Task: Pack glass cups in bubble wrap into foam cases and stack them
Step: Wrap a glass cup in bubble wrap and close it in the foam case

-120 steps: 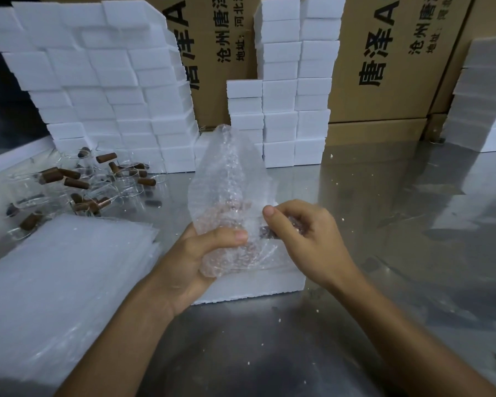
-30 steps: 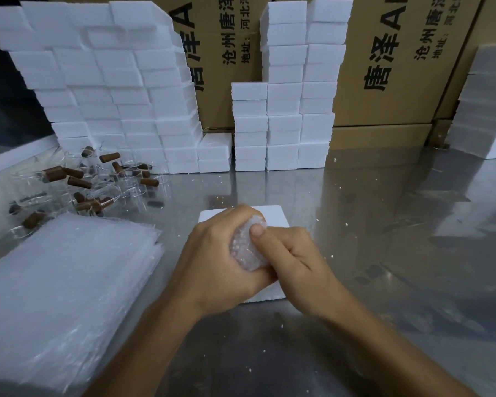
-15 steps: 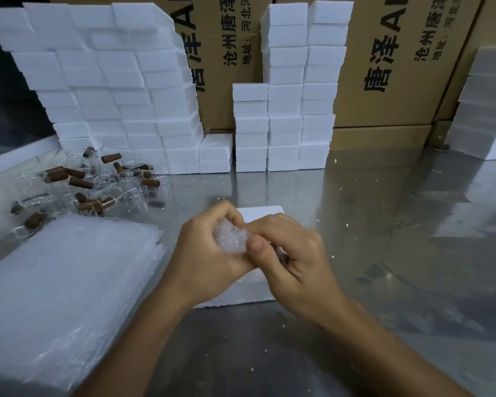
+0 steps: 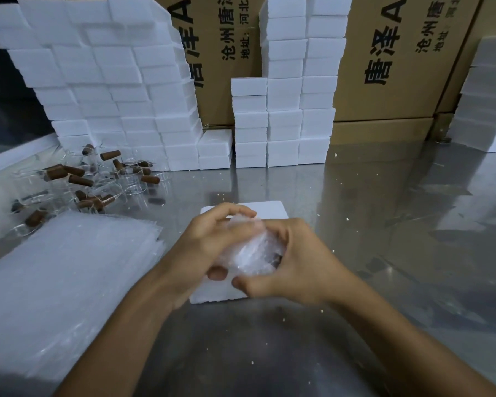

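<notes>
Bubble wrap bundle point(image 4: 248, 250) sits squeezed between both hands in the head view, just above the white foam case point(image 4: 241, 293) lying on the steel counter point(image 4: 384, 253). Left hand point(image 4: 204, 247) curls its grip around the near and left side of the bundle, thumb tucked under; right hand point(image 4: 298, 267) clamps the other side, thumb pressing in low. A dark speck shows through the plastic by the right palm, likely the cup's handle, though the glass itself is too wrapped to make out. Looks like the wrapping step is wrapping up: the bundle is compact, and the next move calls for lowering it into the foam case beneath, seated snugly without loose wrap sticking out. Whether that case is open or has a hollow, I cannot tell, the hands cover it.

Containers now: stacked foam cases point(image 4: 284, 110) stand at the back, closed, contents unseen. Loose glass cups point(image 4: 98, 179) with brown handles wait at far left, and a pile of bubble wrap sheets point(image 4: 55, 296) lies near left
</notes>
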A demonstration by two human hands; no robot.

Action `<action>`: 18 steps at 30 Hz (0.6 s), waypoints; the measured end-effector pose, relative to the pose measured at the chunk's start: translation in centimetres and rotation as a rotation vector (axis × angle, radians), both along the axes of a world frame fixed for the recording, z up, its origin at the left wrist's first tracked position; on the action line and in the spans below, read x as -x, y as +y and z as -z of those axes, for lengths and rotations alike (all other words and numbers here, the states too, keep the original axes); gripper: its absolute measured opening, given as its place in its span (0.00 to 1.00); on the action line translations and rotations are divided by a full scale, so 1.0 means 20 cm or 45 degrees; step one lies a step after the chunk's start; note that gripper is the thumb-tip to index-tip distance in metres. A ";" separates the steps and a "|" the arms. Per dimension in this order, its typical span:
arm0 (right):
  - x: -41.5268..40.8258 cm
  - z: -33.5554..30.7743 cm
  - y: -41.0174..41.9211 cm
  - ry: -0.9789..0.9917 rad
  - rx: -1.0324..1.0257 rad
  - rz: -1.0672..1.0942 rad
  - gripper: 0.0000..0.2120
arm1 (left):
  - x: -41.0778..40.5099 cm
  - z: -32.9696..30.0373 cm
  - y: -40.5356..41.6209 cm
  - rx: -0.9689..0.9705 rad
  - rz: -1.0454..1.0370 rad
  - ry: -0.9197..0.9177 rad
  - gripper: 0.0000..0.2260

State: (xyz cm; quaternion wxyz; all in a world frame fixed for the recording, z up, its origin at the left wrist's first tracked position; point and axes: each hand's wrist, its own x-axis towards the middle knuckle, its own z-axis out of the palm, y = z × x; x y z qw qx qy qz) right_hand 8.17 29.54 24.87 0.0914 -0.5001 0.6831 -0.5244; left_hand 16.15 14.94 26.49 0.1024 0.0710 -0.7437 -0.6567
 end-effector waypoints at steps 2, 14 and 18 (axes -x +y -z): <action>0.03 -0.02 0.03 -0.262 0.108 -0.098 0.13 | 0.00 -0.01 -0.02 -0.275 0.123 0.055 0.22; 0.09 -0.02 0.05 -1.057 0.238 -0.382 0.21 | 0.01 0.03 -0.07 -0.429 0.314 0.087 0.30; 0.11 -0.01 0.06 -1.154 0.171 -0.424 0.22 | 0.01 0.04 -0.06 -0.380 0.300 0.098 0.29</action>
